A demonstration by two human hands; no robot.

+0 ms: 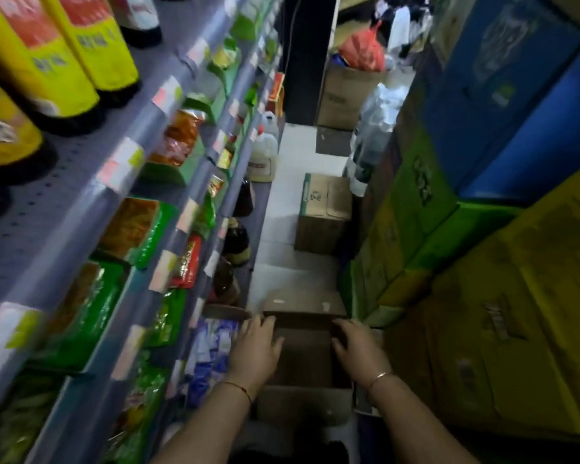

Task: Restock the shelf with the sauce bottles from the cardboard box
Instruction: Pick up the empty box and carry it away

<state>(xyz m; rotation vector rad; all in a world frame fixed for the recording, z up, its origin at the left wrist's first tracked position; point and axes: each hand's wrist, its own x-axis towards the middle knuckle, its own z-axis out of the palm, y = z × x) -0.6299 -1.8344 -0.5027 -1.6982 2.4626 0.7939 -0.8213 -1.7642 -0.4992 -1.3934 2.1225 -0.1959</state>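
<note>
both hands, left hand (257,343) and right hand (357,346), are resting spread open on the cardboard box (303,360) flaps; flaps could tear if yanked.

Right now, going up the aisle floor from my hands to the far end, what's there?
Hands on the open box → closed box → dark mat → far box with a red bag on top.

Box (303,360) on floor btwn shelf (81,209) left, stacked cartons (482,329) right.
</note>
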